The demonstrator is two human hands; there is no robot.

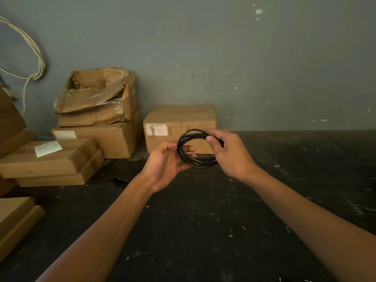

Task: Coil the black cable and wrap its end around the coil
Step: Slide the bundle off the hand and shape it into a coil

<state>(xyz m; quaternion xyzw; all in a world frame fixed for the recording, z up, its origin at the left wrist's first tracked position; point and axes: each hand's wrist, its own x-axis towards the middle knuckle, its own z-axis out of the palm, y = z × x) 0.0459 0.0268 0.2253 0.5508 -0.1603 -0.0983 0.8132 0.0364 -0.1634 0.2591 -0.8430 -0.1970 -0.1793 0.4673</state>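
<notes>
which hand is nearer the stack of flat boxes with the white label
Left. The left hand is between the black cable coil it holds and the stack of flat boxes; the right hand grips the coil's far side.

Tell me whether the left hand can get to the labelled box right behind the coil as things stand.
Probably yes, but not freely. The left hand is busy holding the black cable coil together with the right hand. The labelled box sits just beyond, nothing between them; the hand would need to loosen its grip first.
</notes>
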